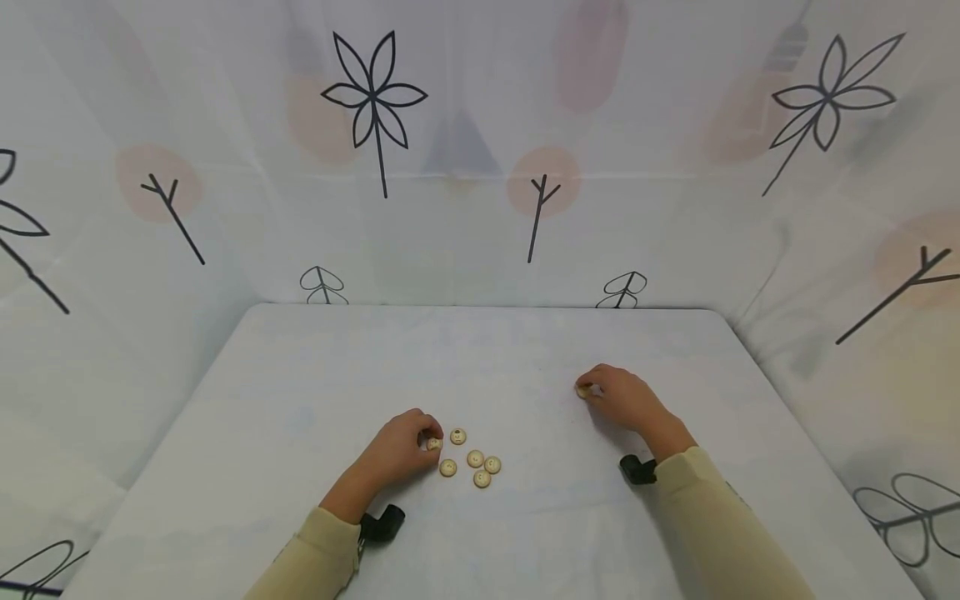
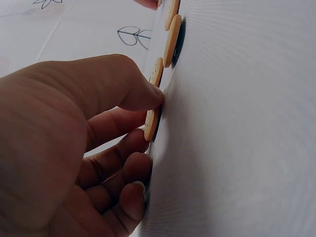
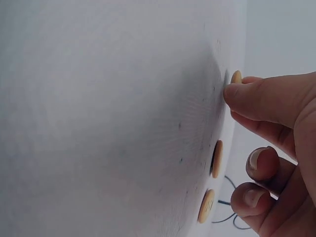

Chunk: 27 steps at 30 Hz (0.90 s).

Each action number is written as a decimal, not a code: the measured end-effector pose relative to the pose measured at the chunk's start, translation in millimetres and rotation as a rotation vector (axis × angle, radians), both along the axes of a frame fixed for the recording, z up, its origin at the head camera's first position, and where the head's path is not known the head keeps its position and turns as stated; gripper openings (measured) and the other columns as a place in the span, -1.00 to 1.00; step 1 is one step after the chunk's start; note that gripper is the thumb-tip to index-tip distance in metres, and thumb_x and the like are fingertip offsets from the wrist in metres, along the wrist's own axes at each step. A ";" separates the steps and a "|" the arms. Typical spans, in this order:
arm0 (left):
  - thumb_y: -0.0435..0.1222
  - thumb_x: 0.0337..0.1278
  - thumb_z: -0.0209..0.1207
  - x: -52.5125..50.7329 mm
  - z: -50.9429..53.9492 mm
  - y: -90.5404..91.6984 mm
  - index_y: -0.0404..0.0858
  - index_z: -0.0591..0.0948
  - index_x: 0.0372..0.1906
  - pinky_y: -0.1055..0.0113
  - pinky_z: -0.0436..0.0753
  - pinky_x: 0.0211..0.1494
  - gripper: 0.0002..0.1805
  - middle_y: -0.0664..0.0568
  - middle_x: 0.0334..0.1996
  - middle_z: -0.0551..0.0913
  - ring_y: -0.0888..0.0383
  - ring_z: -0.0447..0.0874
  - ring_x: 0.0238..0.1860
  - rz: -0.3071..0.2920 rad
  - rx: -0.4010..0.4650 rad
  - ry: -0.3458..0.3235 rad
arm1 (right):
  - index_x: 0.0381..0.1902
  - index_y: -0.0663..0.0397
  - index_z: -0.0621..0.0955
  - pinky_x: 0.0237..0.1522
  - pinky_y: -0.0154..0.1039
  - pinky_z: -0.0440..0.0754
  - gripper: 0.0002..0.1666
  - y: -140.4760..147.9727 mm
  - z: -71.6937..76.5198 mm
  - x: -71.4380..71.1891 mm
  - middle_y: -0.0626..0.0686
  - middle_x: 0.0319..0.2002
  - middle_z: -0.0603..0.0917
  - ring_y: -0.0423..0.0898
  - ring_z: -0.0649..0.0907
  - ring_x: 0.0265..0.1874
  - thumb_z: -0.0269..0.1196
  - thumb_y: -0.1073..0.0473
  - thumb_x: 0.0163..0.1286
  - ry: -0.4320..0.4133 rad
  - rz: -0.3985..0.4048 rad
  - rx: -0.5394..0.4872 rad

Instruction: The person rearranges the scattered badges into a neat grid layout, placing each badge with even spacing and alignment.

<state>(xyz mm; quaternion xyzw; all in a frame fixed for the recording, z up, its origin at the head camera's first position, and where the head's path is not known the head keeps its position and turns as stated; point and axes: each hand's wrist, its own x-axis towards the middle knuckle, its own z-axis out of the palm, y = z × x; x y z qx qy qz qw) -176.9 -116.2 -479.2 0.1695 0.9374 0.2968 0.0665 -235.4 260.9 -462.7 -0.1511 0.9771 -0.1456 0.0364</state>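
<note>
Five tan, round, wooden-looking loose discs (image 1: 475, 458) with dark face-like marks lie on the smooth white tabletop (image 1: 540, 533). Around them, we see the matching left-hand disc (image 1: 433, 444) close by toward 10 o'clock and the right-hand disc (image 1: 583, 391) well apart toward 2 o'clock.

We judge that the left hand's fingers could knock the neighbours, since one disc sits just beside its grip at 3 o'clock and another near at 5 o'clock. Each held disc is thin and gives the fingertips little edge, so we think either could slip and skid.

The left hand (image 1: 401, 446) pinches its disc between thumb and finger, the gap only about the disc's breadth; the other fingers curl loosely. The right hand (image 1: 618, 396) likewise pinches its disc with thumb and finger, the remaining fingers bent and holding nothing.

Beyond, we find black wrist devices (image 1: 382, 523), beige sleeves (image 1: 731, 525) and, toward 12 o'clock, a pale cloth backdrop (image 1: 465, 233) with dark plant drawings.
</note>
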 end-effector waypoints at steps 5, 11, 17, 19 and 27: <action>-0.28 -0.01 0.29 -0.2 0.5 0.1 -0.11 0.65 -0.30 0.30 0.49 -0.23 -0.88 0.17 -0.39 0.49 0.25 0.42 -0.36 -0.006 -0.001 0.003 | -0.01 0.06 0.67 0.06 0.08 0.55 -0.73 2.1 1.7 -1.9 0.09 0.00 0.67 0.12 0.63 0.03 0.22 0.20 0.34 -0.010 -0.026 0.009; -0.30 -0.01 0.30 -1.0 1.3 0.2 -0.13 0.65 -0.31 0.30 0.48 -0.24 -0.89 0.15 -0.39 0.50 0.24 0.42 -0.36 -0.002 0.004 -0.006 | -0.03 0.07 0.67 0.04 0.06 0.56 -0.74 3.6 2.3 -4.7 0.09 -0.03 0.67 0.11 0.64 0.00 0.21 0.22 0.35 -0.004 -0.014 0.021; -0.30 -0.01 0.30 -0.4 1.3 0.2 -0.12 0.65 -0.31 0.32 0.48 -0.24 -0.89 0.16 -0.40 0.49 0.25 0.42 -0.37 -0.002 -0.007 -0.013 | -0.03 0.08 0.67 0.05 0.07 0.55 -0.74 4.5 2.7 -5.3 0.10 -0.04 0.67 0.11 0.63 0.00 0.20 0.24 0.35 -0.001 -0.008 0.018; -0.30 -0.01 0.30 -0.1 1.4 0.2 -0.12 0.65 -0.31 0.32 0.49 -0.24 -0.89 0.16 -0.40 0.50 0.25 0.42 -0.37 -0.002 -0.004 -0.015 | -0.03 0.09 0.67 0.05 0.07 0.55 -0.75 4.5 2.6 -5.4 0.10 -0.04 0.67 0.11 0.63 0.00 0.20 0.23 0.35 0.001 -0.006 0.017; -0.29 -0.03 0.30 -1.0 -1.7 -1.8 -0.10 0.65 -0.32 0.33 0.48 -0.25 -0.88 0.17 -0.40 0.50 0.26 0.43 -0.37 -0.020 -0.003 0.023 | -0.04 0.08 0.67 0.05 0.07 0.55 -0.75 3.6 1.2 -6.1 0.11 -0.03 0.67 0.11 0.63 0.00 0.20 0.21 0.36 -0.008 -0.013 0.008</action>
